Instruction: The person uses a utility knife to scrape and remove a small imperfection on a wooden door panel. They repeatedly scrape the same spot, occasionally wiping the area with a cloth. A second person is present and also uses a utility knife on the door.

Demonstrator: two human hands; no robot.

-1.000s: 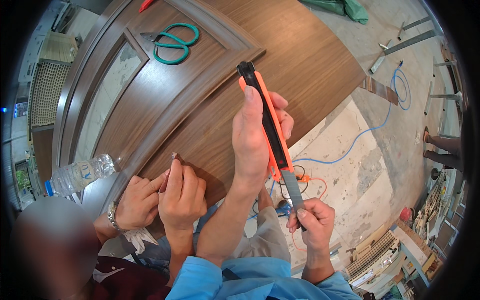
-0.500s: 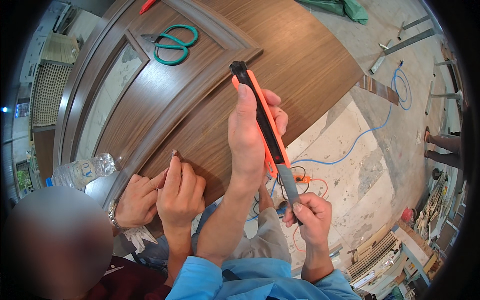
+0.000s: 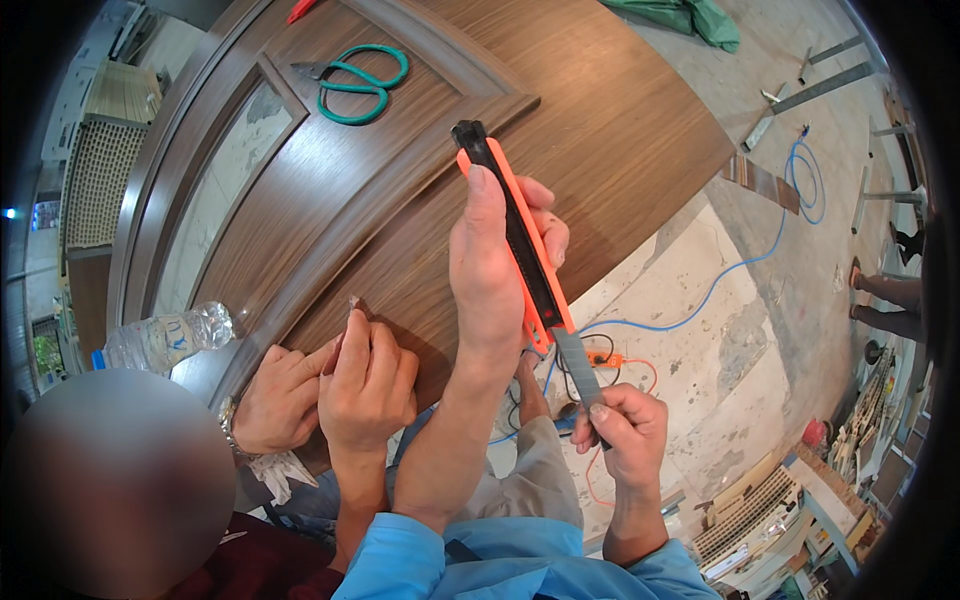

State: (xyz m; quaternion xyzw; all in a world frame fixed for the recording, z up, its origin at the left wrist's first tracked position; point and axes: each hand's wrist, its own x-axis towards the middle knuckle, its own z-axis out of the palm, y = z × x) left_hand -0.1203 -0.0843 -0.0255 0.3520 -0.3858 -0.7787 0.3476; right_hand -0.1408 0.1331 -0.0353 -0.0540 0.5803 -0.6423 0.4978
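Note:
An orange and black utility knife (image 3: 522, 228) is gripped in my left hand (image 3: 487, 268), thumb along its body, above the panelled brown door. Its long grey segmented blade (image 3: 578, 368) sticks out of the lower end toward me. My right hand (image 3: 632, 430) pinches the blade near its end between thumb and fingers. To the left, a co-worker's two hands (image 3: 368, 385) are close together over the door, fingers pinched around a small brown piece (image 3: 356, 303). Green-handled scissors (image 3: 362, 84) lie farther off on the door.
The brown panelled door (image 3: 620, 120) lies flat before me. A clear plastic bottle (image 3: 170, 338) lies on it at the left. On the floor are a blue hose (image 3: 720, 270), an orange power strip (image 3: 604, 358) and metal stands (image 3: 810, 100). Someone's legs (image 3: 890, 295) show at far right.
The view has shifted slightly, so the door and scissors sit a little farther right. My left hand and the knife have moved slightly left. Both my grips stay the same.

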